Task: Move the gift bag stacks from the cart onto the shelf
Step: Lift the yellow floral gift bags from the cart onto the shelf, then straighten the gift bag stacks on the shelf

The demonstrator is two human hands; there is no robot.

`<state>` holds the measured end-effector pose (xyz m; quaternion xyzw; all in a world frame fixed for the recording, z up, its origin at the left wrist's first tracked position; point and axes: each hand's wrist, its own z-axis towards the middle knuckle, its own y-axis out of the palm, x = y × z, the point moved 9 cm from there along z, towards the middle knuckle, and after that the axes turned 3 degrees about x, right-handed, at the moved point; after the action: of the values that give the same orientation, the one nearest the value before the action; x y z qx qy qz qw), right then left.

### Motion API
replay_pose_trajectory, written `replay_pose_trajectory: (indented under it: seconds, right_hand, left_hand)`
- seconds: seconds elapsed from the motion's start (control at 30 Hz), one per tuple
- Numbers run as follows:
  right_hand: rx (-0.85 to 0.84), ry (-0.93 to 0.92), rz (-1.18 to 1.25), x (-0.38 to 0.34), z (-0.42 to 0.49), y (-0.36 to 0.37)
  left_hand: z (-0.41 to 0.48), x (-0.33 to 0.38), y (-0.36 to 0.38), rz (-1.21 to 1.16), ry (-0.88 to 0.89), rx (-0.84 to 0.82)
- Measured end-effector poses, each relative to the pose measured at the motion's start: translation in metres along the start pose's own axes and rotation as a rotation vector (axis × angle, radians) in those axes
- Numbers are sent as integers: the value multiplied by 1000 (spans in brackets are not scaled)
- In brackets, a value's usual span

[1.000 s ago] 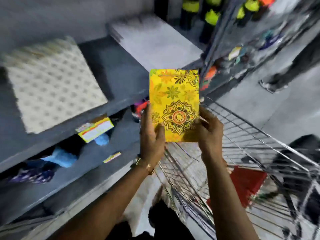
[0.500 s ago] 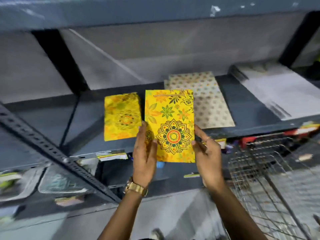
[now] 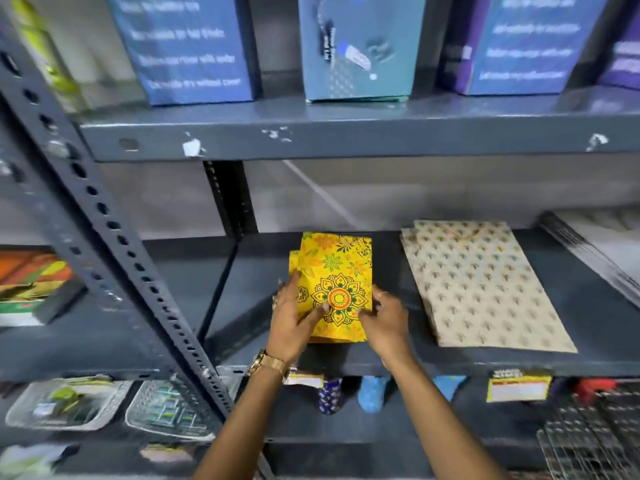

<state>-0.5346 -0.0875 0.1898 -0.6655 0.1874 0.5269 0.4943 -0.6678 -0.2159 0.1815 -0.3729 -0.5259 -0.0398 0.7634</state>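
Note:
A yellow gift bag stack (image 3: 337,271) with a flower mandala print lies flat on the dark grey shelf (image 3: 381,365), on top of another yellow stack whose edge shows at its left. My left hand (image 3: 294,318) grips its lower left side with the thumb across the print. At the lower right corner, my right hand (image 3: 384,320) holds the stack. The wire cart (image 3: 588,441) shows only as a corner at the bottom right.
A beige patterned bag stack (image 3: 481,285) lies to the right on the same shelf, with a grey-white stack (image 3: 602,237) beyond it. Blue boxes (image 3: 187,46) stand on the shelf above. A slanted perforated upright (image 3: 114,244) crosses the left. Baskets (image 3: 69,403) sit lower left.
Both hands carried the yellow stack from above the cart to the shelf and set it down over the yellow stack lying there. The view swung from the cart to the shelf.

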Motion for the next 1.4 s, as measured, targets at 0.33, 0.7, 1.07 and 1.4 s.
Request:
replay_pose_trajectory:
  seconds: [0.33, 0.7, 1.07, 1.4]
  right_hand:
    - [-311, 34, -263, -9, -9, 22]
    - [-273, -49, -811, -19, -10, 45]
    - [-251, -61, -754, -18, -15, 34]
    - [-290, -77, -574, -8, -12, -25]
  left_hand:
    - [2, -25, -2, 215, -63, -196]
    - [-5, -28, -6, 682, -178, -195]
    - [-8, -23, -20, 689, -216, -145]
    - [-35, 41, 11, 705, -176, -40]
